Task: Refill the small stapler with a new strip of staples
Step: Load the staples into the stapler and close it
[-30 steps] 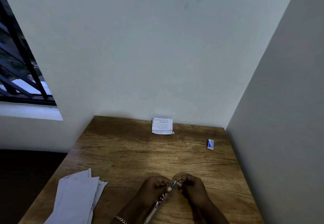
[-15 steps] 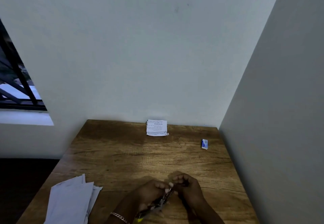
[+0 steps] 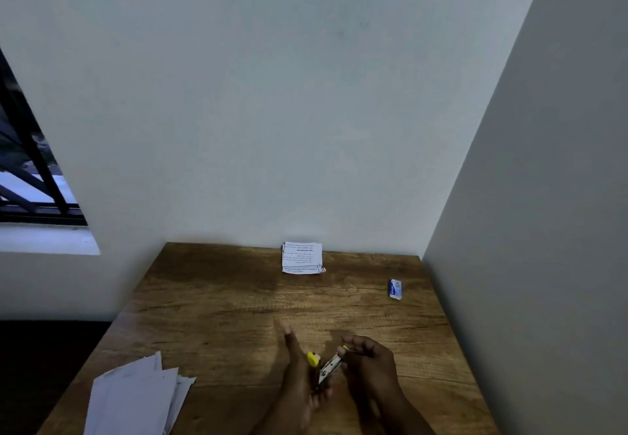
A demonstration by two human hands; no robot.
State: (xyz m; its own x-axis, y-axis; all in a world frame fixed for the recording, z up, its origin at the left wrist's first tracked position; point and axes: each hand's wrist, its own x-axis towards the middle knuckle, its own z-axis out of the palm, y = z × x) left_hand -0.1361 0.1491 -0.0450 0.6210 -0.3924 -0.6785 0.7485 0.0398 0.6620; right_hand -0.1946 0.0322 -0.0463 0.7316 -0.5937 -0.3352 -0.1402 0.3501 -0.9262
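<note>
Stapler (image 3: 329,369) first: you have it low over the near edge of the wooden table (image 3: 217,315), held between both hands, with its metal channel angled up toward the right and a yellow plastic part (image 3: 312,358) showing at its left. It looks small and light, with a rigid metal body and a hinged or sliding top, so I judge it will twist in your grip unless you pinch it by the sides of the base rather than the moving part. A staple strip would be brittle and snap if bent; whether one is already between your fingers is too small to tell.

Your left hand (image 3: 300,383) comes up from below, palm toward the stapler, its lower fingers wrapped around the rear of the body while the index finger points out straight and free. Your right hand (image 3: 368,363) is curled in from the right, fingertips closed on the front tip of the metal channel.

Well apart from your hands, a small blue box (image 3: 395,288), probably the staples, lies near the right wall. A folded printed sheet (image 3: 301,257) lies at the far edge, and loose white papers (image 3: 136,397) lie at the near left.
</note>
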